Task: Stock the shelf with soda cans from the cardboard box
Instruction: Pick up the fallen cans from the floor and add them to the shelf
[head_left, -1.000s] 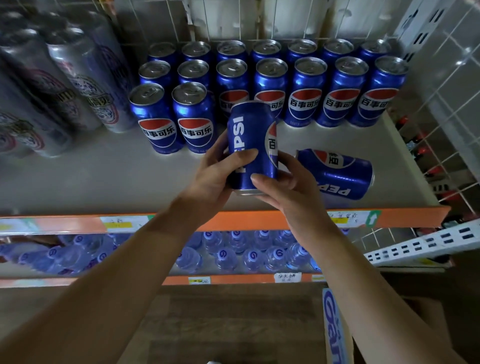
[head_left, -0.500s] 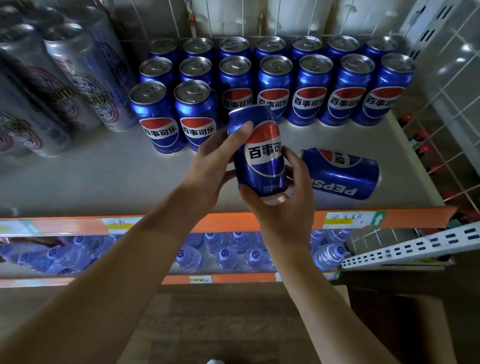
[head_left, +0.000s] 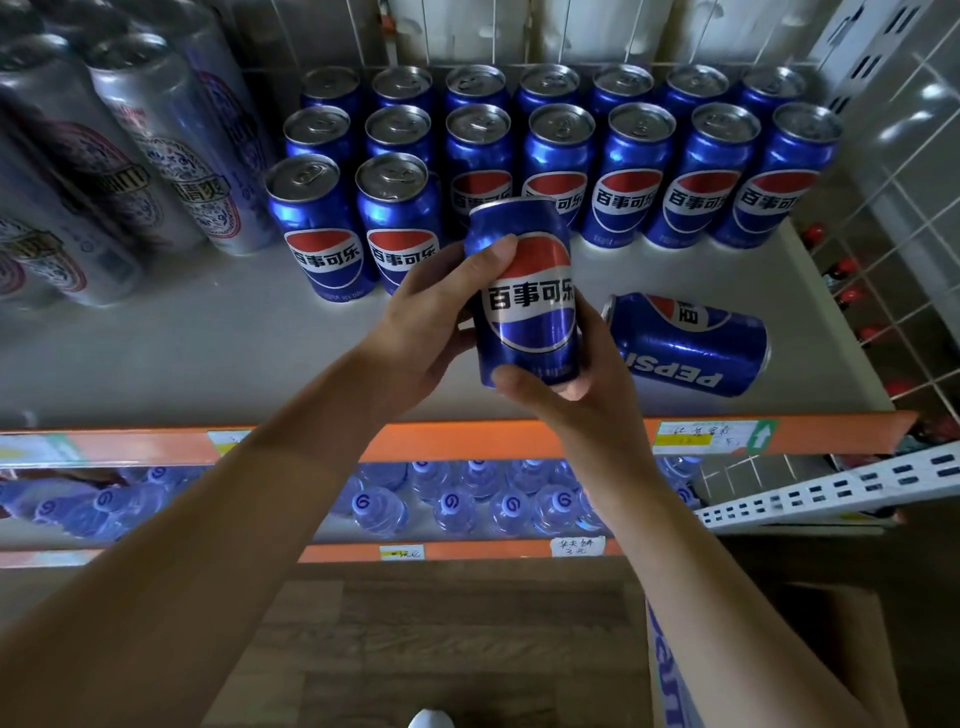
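Held can: the Pepsi can (head_left: 524, 296) has been turned about its own axis; a second ago the sideways "PEPSI" lettering faced the camera, now the red, white and blue logo with Chinese characters does
Hands: both clamped on that can, the left hand (head_left: 431, 322) wrapped round its upper left side with the thumb across the front, the right hand (head_left: 576, 395) cupping the base from below
Where it is: upright at frame centre, carried above the front part of the shelf (head_left: 182, 353), not set down
Meaning for the task: the label now matches the facing of the standing Pepsi cans (head_left: 623, 176), so it looks ready to place; probably the gap right of the two front cans (head_left: 400, 223)
Still to do: a second Pepsi can (head_left: 685, 343) lies on its side at centre right and needs standing up
Open room: bare shelf between the front pair and the lying can, and a wide strip toward the left
Edges: the orange shelf lip (head_left: 467, 441) runs just under the hands; tall silver cans (head_left: 156, 140) crowd the upper left; a wire grid (head_left: 909, 208) closes the right
Cardboard box: partly visible at the lower right (head_left: 841, 623), contents hidden
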